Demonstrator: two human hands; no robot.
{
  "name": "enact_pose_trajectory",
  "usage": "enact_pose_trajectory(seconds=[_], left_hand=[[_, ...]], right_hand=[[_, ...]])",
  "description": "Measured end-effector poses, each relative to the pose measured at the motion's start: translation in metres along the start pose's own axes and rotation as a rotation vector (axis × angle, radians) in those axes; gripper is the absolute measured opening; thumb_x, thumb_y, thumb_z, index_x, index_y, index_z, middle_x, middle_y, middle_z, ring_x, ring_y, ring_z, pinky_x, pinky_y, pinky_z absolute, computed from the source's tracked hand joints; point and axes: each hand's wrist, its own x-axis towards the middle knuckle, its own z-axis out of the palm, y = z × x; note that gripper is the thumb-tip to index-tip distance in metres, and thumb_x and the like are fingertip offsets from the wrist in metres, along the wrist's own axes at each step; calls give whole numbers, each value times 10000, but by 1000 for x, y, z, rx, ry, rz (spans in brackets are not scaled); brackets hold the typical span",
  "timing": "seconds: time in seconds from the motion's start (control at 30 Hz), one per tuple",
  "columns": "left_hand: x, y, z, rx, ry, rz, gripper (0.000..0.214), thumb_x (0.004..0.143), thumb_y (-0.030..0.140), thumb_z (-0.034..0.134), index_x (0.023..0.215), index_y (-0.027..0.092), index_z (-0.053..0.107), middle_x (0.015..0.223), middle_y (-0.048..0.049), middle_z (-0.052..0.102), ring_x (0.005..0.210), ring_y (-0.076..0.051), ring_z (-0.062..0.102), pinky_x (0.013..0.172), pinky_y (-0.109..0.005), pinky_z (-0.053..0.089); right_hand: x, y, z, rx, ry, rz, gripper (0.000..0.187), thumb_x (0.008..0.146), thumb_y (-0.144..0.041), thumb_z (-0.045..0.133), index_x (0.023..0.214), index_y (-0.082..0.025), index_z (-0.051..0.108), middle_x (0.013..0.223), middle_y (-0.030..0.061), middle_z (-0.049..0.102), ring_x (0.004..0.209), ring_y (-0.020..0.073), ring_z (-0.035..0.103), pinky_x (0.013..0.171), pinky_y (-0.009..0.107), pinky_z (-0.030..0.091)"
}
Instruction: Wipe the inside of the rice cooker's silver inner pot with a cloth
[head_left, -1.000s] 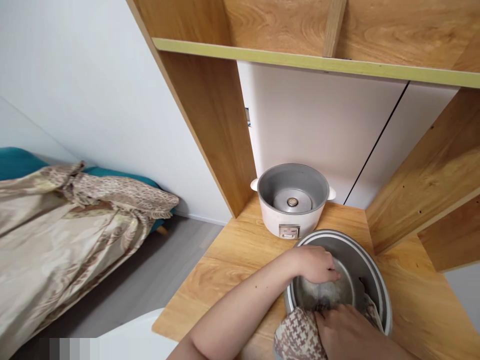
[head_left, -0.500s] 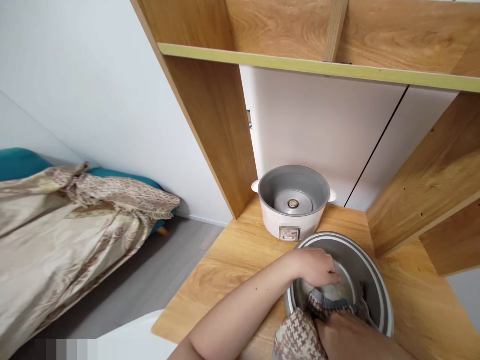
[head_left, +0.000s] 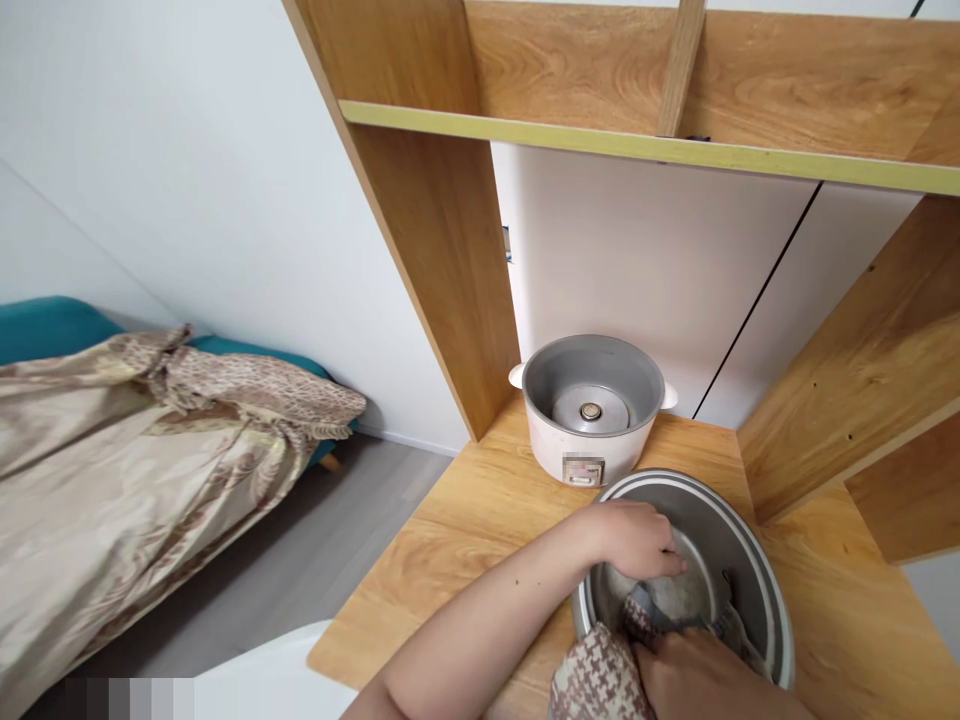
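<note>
My right hand (head_left: 694, 665) is closed on a brown-and-cream houndstooth cloth (head_left: 598, 680). It presses part of that cloth down inside a grey metal inner pot (head_left: 772, 600), while the rest hangs over the near rim. Over the pot's far left side, my left hand (head_left: 637, 540) has its fingers curled in above the opening. Whether those fingers hold anything is hidden. Just behind the pot stands a white rice cooker body (head_left: 589, 440), without a lid, its heating plate visible inside.
The wooden desk (head_left: 420, 560) has upright side panels and a shelf (head_left: 600, 135) above. At left, a patterned cloth (head_left: 150, 500) covers a teal sofa (head_left: 60, 320). A white round surface (head_left: 277, 670) shows below the desk edge.
My right hand has moved slightly within the pot, and the cloth inside is bunched differently. My left hand stays at the same part of the pot. The view has shifted slightly.
</note>
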Motion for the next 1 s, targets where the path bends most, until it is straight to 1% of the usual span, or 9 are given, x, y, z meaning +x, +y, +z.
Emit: enact_pose_trajectory(seconds=[0.13,0.2,0.3,0.43,0.53,0.63,0.8,0.9,1.0], left_hand=[[0,0,0,-4,-2,-6,497,951,547,413,910,223,787,965,-113,787,949,-275,719,809,-383,535],[0,-1,0,-4,-7,-9,499,950,549,412,909,223,787,961,-111,788,947,-273,720,804,-377,532],[0,-1,0,-4,-11,-9,505,954,543,399,933,222,787,992,-111,788,958,-274,721,802,-374,526],[-1,0,-1,-1,-1,-9,494,953,537,405,943,225,788,1030,-113,786,965,-277,721,798,-376,523],[-2,1,-1,3,12,-5,489,957,524,406,909,222,787,1008,-115,787,935,-279,723,783,-381,520],[-2,2,-2,8,20,-2,492,958,520,410,865,215,784,969,-120,787,894,-281,722,755,-384,516],[-3,3,-4,12,19,8,489,963,518,412,848,218,780,893,-103,786,846,-261,721,737,-366,512],[-3,3,-4,13,19,8,489,964,512,408,850,216,781,916,-107,787,862,-261,722,751,-368,516],[-3,3,-3,12,22,2,481,957,513,412,868,219,782,964,-110,788,892,-268,723,763,-376,520]], right_hand=[[1,2,5,46,20,-73,214,922,-366,528,892,-209,670,927,58,783,850,199,724,669,252,421],[1,3,11,5,4,-76,212,923,-350,535,837,-203,662,852,52,776,790,190,715,665,249,421],[-2,4,21,-114,-24,-48,179,881,-319,584,778,-190,652,728,51,756,633,183,688,583,249,392],[-6,5,29,-236,7,9,131,846,-264,604,770,-175,662,648,63,737,534,184,664,522,247,356],[-7,1,24,-224,19,46,124,840,-258,606,781,-170,670,650,69,737,534,182,662,534,246,366],[-7,-5,5,-146,-11,64,148,857,-256,584,782,-167,676,681,71,744,578,184,668,580,255,391],[-7,-11,-23,48,-82,-82,182,903,-259,539,849,-188,697,790,38,772,684,162,670,634,251,401],[-5,-11,-19,-45,-91,-30,171,879,-259,560,851,-179,708,798,63,784,649,179,682,582,267,383],[-2,-10,-9,-204,-156,59,175,850,-267,584,871,-175,731,783,99,788,614,224,707,508,288,336]])
